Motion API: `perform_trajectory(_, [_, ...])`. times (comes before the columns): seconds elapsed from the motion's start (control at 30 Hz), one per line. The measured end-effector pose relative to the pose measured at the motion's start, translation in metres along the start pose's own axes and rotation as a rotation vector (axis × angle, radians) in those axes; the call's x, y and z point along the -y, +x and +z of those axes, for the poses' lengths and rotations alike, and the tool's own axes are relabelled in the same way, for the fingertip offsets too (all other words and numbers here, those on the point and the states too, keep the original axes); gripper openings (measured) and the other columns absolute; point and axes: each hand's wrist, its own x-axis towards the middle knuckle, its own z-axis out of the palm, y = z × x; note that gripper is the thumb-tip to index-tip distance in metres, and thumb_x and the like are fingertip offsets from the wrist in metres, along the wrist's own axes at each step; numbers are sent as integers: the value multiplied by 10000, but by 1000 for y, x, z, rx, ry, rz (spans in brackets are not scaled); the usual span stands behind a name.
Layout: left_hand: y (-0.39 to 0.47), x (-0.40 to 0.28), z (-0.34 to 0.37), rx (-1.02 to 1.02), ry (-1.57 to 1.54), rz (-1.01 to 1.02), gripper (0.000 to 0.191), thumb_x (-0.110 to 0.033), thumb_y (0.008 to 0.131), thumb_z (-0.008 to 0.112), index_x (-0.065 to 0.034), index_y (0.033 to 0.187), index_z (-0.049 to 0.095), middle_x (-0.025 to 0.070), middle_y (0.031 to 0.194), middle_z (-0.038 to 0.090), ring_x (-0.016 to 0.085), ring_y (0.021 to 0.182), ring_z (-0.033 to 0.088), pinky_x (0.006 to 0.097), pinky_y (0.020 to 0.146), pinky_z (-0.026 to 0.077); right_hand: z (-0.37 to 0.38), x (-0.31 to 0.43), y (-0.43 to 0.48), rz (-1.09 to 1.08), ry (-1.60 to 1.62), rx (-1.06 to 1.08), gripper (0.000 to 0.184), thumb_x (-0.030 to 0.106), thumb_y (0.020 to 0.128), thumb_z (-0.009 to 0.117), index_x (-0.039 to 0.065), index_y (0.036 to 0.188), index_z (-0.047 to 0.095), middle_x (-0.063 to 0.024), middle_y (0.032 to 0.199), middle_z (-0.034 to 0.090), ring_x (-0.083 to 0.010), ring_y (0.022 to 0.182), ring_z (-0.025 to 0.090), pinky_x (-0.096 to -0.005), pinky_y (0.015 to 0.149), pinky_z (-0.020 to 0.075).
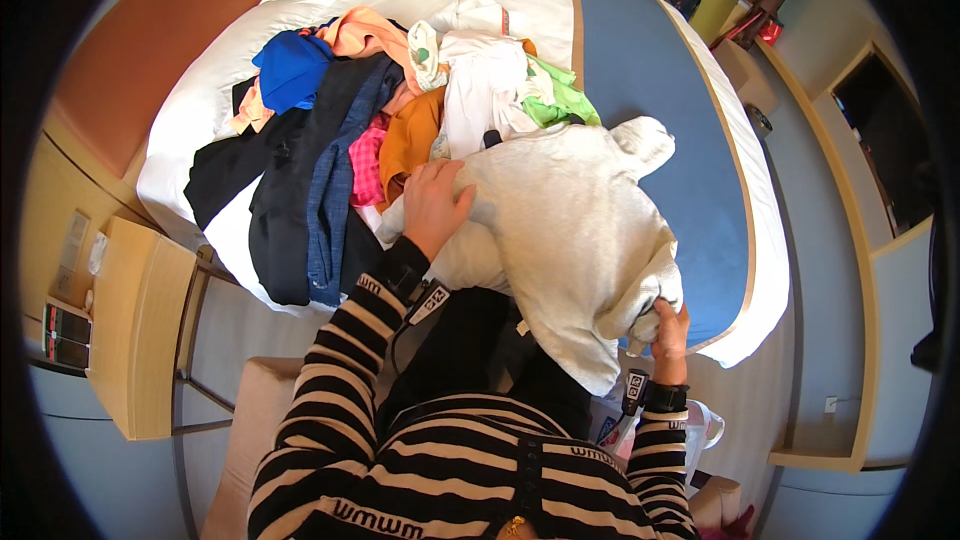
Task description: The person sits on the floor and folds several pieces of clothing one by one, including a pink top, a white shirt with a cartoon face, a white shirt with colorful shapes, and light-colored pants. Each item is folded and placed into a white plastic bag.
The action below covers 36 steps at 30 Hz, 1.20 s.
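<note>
A light grey sweatshirt (570, 202) lies partly on the bed and hangs over its near edge in front of my legs. My right hand (670, 330) grips its bunched lower edge at the right. On the garment's left part rests my left hand (436, 206), palm down with the thumb apart from the fingers. Beyond it is a heap of clothes: a white garment (484, 79), a mustard garment (411, 139), a pink checked one (367, 165), dark blue jeans (328, 217), black trousers (277, 240), a blue garment (291, 71) and a light green one (566, 101).
The bed (637, 52) has white bedding and a blue runner. A wooden bedside cabinet (139, 330) stands at the left, near a beige seat (251, 405). Plastic bags (701, 427) are on the floor by my right forearm. A wall-mounted screen (881, 135) is at the right.
</note>
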Motion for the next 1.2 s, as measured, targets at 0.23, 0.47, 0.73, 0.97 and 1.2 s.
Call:
perform_trajectory(0.23, [-22,8,18,454,-175,-445,513,-336,743,669,10,1111,575,187,962,641,316,820,620,374,747,480,-5,6,-2,13,-32,18,455,191,830,643,-59,1180,496,-102,1077,589,-182,944,565,-308,821,451])
perform_trajectory(0.47, [-53,-2,18,747,-583,-499,420,-287,786,661,27,1056,591,103,798,648,124,698,591,264,651,469,-3,-4,-4,128,-1,58,413,153,842,628,-53,1179,508,-96,1081,592,-179,922,575,-305,810,461])
perform_trajectory(0.73, [-53,1,25,725,-806,-632,340,-177,810,649,33,1065,569,62,854,639,108,710,584,233,628,463,1,13,3,32,-355,-21,469,128,783,656,-31,1198,506,-113,1088,595,-202,974,558,-323,842,437])
perform_trajectory(0.97, [-14,-78,-10,854,-1587,-936,442,-141,800,642,21,1183,492,91,1028,614,160,876,615,285,762,500,41,50,-37,-857,-969,61,621,57,674,664,22,1258,456,-182,1256,486,-346,1163,449,-417,988,353])
perform_trajectory(1.2, [8,-176,-37,1016,-1766,-506,372,-102,846,614,-42,1184,473,58,960,589,94,829,566,238,703,472,117,52,-91,-414,-195,513,580,154,810,547,-5,1326,336,-157,1237,460,-274,1122,465,-338,966,376])
